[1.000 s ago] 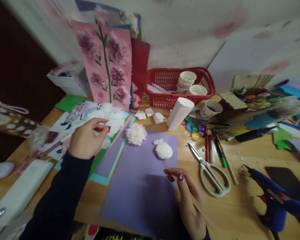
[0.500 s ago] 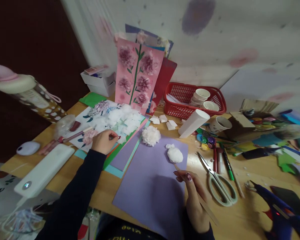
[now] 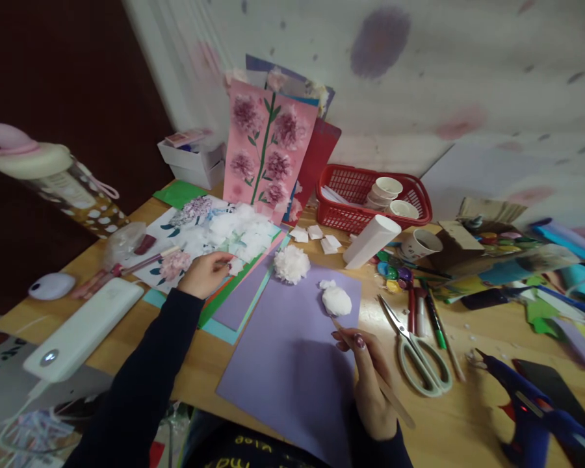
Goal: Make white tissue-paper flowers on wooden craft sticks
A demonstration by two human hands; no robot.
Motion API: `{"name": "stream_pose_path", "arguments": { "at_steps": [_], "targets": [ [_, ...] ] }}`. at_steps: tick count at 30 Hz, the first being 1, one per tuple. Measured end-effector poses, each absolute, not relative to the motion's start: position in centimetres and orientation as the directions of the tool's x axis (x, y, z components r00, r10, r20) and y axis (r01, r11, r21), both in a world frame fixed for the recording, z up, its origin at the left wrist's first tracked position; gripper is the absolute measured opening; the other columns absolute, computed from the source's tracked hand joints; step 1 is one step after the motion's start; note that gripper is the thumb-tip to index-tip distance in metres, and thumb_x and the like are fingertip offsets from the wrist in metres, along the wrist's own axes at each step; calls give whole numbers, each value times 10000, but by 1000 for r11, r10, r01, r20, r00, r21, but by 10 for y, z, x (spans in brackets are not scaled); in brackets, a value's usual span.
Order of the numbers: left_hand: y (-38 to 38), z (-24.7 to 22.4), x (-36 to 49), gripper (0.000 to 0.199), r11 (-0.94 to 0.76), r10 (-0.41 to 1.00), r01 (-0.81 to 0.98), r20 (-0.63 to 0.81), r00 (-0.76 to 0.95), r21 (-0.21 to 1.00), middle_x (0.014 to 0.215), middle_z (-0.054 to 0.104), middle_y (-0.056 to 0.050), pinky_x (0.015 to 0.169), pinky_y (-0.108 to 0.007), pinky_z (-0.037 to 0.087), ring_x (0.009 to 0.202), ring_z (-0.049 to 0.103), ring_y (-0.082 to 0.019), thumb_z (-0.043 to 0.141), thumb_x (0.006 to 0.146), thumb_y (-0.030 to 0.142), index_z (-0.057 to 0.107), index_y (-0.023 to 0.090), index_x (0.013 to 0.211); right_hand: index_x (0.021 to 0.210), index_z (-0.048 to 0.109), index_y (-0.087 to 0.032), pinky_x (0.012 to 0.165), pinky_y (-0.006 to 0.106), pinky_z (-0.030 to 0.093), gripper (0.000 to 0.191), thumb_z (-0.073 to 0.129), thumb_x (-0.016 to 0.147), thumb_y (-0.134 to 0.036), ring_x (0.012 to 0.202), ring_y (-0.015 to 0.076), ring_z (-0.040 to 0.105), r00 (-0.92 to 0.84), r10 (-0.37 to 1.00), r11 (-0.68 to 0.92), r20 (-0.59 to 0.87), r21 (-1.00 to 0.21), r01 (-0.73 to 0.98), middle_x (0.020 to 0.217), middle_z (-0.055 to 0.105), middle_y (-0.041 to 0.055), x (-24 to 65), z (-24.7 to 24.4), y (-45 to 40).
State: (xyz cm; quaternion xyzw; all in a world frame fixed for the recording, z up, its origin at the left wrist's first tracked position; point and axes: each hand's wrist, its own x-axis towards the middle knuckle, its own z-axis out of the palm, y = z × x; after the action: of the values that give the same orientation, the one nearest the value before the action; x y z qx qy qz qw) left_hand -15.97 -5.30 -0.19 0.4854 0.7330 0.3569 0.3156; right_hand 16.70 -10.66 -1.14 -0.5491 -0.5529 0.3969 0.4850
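Note:
My right hand (image 3: 370, 370) grips a thin wooden stick (image 3: 394, 402), whose front end is by a white cotton-like ball (image 3: 336, 301) on the purple sheet (image 3: 273, 364). My left hand (image 3: 205, 273) is at the edge of the pile of thin white pieces (image 3: 241, 227), its thumb and fingertips pinched together. Whatever those fingertips may hold is too small to make out. A fluffy white flower (image 3: 291, 264) lies at the top of the purple sheet, between the hands.
Scissors (image 3: 414, 354) lie right of my right hand, with pens and a blue glue gun (image 3: 521, 403) beyond. A red basket (image 3: 324, 211) with paper cups, a white bottle (image 3: 373, 240) and a pink flower card (image 3: 234, 130) stand behind. A white power bank (image 3: 85, 328) lies left.
The fingertips of my left hand have drawn closer together by the white pieces. My right hand still grips the stick near the ball. The view has shifted slightly.

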Motion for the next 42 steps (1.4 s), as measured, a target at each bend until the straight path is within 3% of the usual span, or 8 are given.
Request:
{"name": "stream_pose_path", "arguments": {
  "at_steps": [6,11,17,26,33,35,39,42],
  "targets": [
    [-50,2,-150,280,326,891,554,-54,-450,766,800,712,-82,727,-306,553,731,684,-203,642,653,314,669,129,862,869,688,-191,713,329,503,330,492,889,-456,749,191,615,58,994,78,96,-964,254,832,703,63,167,-9,-110],
    [-50,-1,-154,279,264,902,496,-30,-431,828,750,699,-52,679,-316,555,691,672,-200,605,686,347,668,140,862,860,683,-207,717,309,508,358,452,904,-477,744,179,608,31,997,62,75,-950,307,841,701,56,167,-6,-111],
    [-54,11,-152,151,236,845,842,324,-424,486,1074,695,-101,956,-447,440,1058,595,-303,562,728,274,683,186,709,883,679,-205,712,322,514,373,406,929,-455,764,196,624,-38,994,111,105,-931,347,855,700,68,171,-9,-112],
    [-56,14,-146,255,194,914,472,16,-405,860,717,722,-34,704,-297,544,708,699,-208,583,678,341,648,172,858,874,678,-196,689,314,519,400,374,946,-445,746,197,640,-70,985,173,159,-930,323,827,697,67,172,-12,-112],
    [-61,5,-147,298,254,930,312,-143,-338,915,547,668,4,567,-318,527,520,672,-214,576,735,437,549,195,906,912,673,-203,713,316,514,380,369,952,-428,771,195,642,-100,985,169,143,-925,339,854,699,66,171,-12,-113],
    [-63,7,-147,240,249,919,494,-42,-392,833,596,676,-20,656,-372,533,627,686,-241,581,740,399,603,199,870,911,673,-204,712,314,513,382,368,952,-429,769,193,642,-111,984,172,142,-925,340,852,699,65,171,-11,-113],
    [-66,14,-146,78,173,835,840,376,-402,513,1022,693,-90,918,-486,439,1039,594,-321,657,684,288,692,218,677,897,674,-201,731,326,507,397,358,955,-436,780,198,643,-102,985,164,138,-933,320,853,696,66,170,-10,-114],
    [-66,15,-144,114,-7,802,805,484,-350,594,1037,701,-68,941,-433,454,1016,610,-264,629,727,290,691,207,681,883,673,-199,723,334,506,434,324,964,-445,778,203,648,-93,987,150,129,-947,284,824,695,68,169,-11,-115]
  ]
}}
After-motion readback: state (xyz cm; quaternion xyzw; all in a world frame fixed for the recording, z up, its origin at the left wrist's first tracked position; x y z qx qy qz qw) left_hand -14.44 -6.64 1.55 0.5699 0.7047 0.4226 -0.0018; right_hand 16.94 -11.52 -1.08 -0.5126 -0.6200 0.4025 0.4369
